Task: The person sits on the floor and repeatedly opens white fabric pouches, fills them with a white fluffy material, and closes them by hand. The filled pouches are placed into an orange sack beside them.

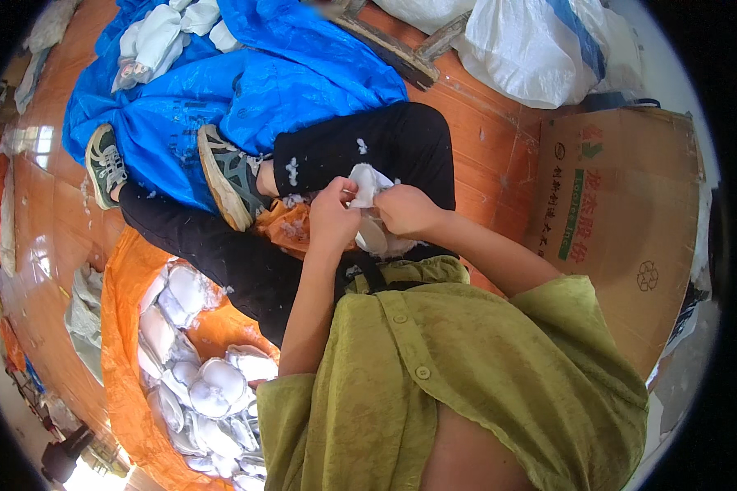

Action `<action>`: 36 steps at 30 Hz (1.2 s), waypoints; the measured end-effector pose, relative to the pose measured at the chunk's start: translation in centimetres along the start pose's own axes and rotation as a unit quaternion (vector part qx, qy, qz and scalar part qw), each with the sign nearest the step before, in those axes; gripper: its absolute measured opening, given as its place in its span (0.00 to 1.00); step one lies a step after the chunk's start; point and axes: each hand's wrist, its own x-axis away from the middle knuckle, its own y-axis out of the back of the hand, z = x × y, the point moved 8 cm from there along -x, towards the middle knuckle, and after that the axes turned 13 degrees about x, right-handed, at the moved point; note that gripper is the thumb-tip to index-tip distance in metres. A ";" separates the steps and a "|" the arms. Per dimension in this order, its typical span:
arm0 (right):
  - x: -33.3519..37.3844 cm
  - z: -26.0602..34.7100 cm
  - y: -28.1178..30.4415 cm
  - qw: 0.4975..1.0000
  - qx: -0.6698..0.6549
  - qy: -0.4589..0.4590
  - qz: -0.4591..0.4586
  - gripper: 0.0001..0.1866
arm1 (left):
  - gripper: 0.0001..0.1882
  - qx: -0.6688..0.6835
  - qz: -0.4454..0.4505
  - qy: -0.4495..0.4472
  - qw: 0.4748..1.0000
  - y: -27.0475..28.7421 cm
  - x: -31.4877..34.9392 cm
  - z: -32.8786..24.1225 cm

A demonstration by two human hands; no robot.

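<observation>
Head view: both hands [368, 214] pinching white pad [368, 184]

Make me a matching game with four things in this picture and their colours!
Things:
1. sheet by the shoes
2. bag holding the white pads
3. shirt
4. box

Colours:
A. brown
B. orange
C. blue
D. green

Pairs: 1-C, 2-B, 3-D, 4-A. Bonus: both hands, left hand and right hand, hold one white pad.

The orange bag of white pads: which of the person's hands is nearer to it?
Left. The left hand lies on the side of the orange bag; the right hand is farther off. Both hold a white pad.
</observation>
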 end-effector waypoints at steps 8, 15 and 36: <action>0.5 1.1 -0.6 0.995 0.014 0.079 0.062 0.08 | 0.13 0.306 0.072 0.125 0.941 -0.9 0.7 3.0; 0.9 0.7 1.0 0.997 0.014 0.082 0.007 0.07 | 0.22 0.022 0.013 0.053 0.998 -0.4 1.1 0.2; 3.0 -1.2 2.2 0.970 -0.016 -0.196 -0.140 0.14 | 0.11 -0.262 -0.051 -0.012 0.964 -1.9 2.7 -0.7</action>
